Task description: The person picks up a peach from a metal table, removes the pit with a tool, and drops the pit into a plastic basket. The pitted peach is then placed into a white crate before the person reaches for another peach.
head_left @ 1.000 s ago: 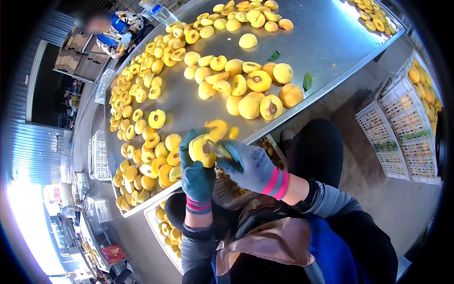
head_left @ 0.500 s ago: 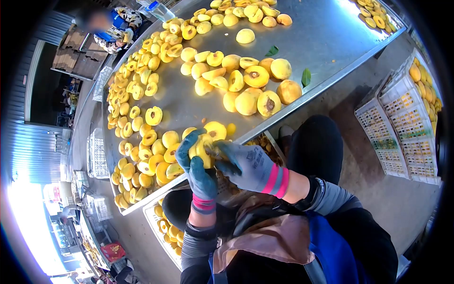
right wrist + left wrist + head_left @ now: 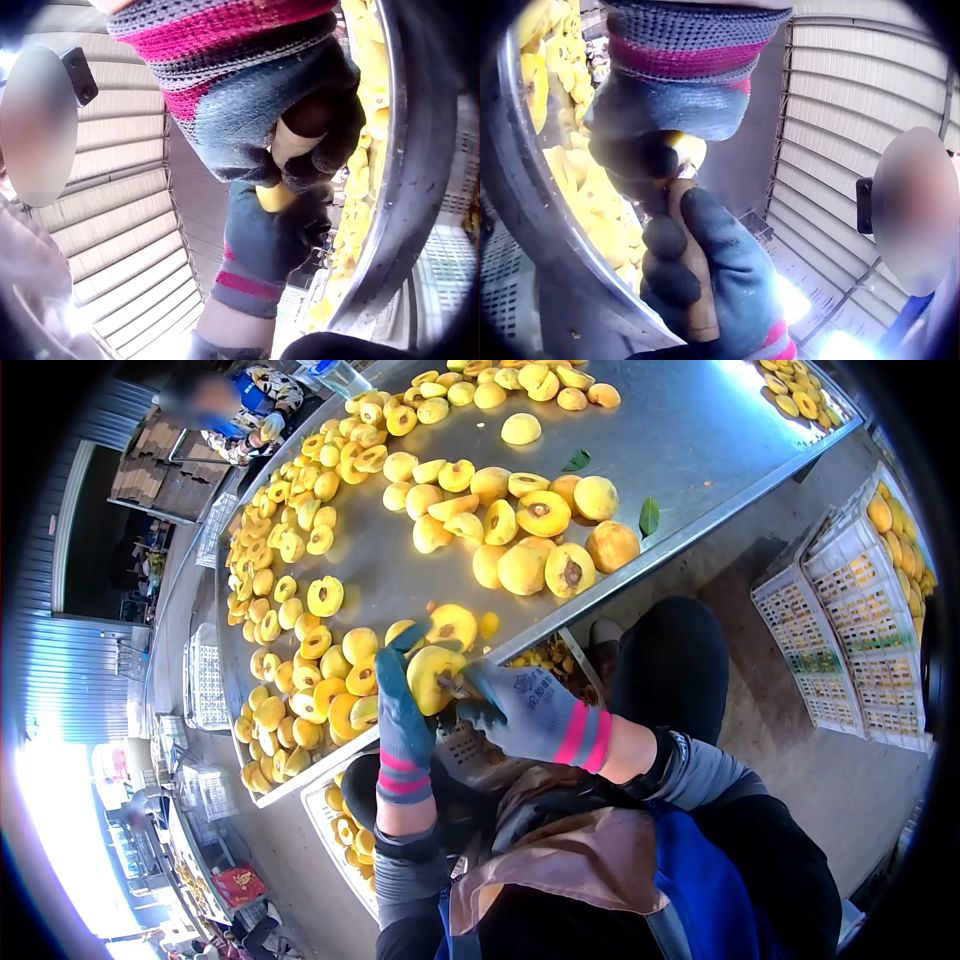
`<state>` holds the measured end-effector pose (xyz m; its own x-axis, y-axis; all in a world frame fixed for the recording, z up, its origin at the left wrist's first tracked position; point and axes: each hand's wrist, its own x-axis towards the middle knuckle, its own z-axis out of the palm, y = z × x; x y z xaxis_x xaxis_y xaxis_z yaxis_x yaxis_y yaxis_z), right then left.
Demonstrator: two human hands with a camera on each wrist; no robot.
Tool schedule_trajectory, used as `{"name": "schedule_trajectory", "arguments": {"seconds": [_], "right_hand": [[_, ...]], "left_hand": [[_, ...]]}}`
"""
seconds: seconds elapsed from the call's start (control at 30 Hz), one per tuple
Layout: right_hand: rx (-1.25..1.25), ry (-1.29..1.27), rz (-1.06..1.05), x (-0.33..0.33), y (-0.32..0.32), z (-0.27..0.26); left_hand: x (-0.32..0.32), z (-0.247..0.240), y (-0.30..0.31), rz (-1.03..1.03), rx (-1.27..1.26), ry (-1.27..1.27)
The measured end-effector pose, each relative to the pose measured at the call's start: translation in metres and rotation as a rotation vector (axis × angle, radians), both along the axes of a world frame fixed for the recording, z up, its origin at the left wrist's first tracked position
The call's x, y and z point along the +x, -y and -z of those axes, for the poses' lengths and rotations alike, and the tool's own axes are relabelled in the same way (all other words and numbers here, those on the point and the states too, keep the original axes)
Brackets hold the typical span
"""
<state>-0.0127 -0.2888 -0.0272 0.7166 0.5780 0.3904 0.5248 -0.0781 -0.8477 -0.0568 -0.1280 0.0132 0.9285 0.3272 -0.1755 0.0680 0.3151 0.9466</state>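
In the head view my gloved left hand (image 3: 405, 710) holds a yellow peach half (image 3: 433, 678) over the table's near edge, its cut face showing. My gloved right hand (image 3: 530, 712) is right beside it, fingertips at the fruit's middle. The left wrist view shows the right fingers curled round the brown wooden handle (image 3: 695, 277) of a tool. Its short metal end (image 3: 685, 171) meets the fruit; the tip is hidden. From the right wrist, a strip of the yellow peach (image 3: 276, 197) appears between the two hands. Another cut peach (image 3: 453, 628) lies just beyond the left fingers.
Many peach halves (image 3: 325, 597) spread over the metal table (image 3: 660, 450), with two green leaves (image 3: 649, 517) near its edge. Crates of peaches (image 3: 815, 630) stand right; another crate (image 3: 325, 820) sits below the table. Someone (image 3: 245, 420) works across the table.
The peach half in my left hand tipped over half a second ago and now faces up again. My left fingers have straightened somewhat. The right hand stays close by with the tool.
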Motion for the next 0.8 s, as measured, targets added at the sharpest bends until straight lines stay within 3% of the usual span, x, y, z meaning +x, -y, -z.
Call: {"name": "schedule_trajectory", "arguments": {"seconds": [0.03, 0.13, 0.3, 0.4, 0.5, 0.6, 0.7, 0.8], "right_hand": [[0.009, -0.038, -0.010, -0.001, -0.001, 0.000], [0.026, -0.108, -0.037, -0.002, -0.004, 0.001], [-0.152, -0.002, -0.077, -0.003, 0.000, -0.002], [-0.134, 0.064, -0.091, -0.002, 0.002, -0.004], [0.025, -0.166, -0.282, 0.004, 0.003, 0.001], [-0.038, -0.815, -0.550, 0.014, 0.011, -0.014], [-0.154, -0.093, -0.177, 0.003, 0.009, 0.000], [-0.198, -0.138, -0.169, -0.001, 0.011, 0.002]], "left_hand": [[0.001, 0.000, 0.007, -0.026, 0.401, 0.124], [-0.008, 0.018, 0.017, -0.178, 0.751, 0.312], [-0.013, 0.021, 0.014, -0.228, 0.624, 0.131], [-0.014, 0.017, 0.013, -0.212, 0.764, 0.103], [-0.015, 0.022, 0.007, -0.153, 0.913, 0.275], [-0.016, 0.021, 0.010, -0.178, 0.853, 0.248], [-0.021, 0.019, 0.010, -0.147, 0.844, 0.128], [-0.024, 0.027, 0.001, -0.060, 0.745, 0.139]]}}
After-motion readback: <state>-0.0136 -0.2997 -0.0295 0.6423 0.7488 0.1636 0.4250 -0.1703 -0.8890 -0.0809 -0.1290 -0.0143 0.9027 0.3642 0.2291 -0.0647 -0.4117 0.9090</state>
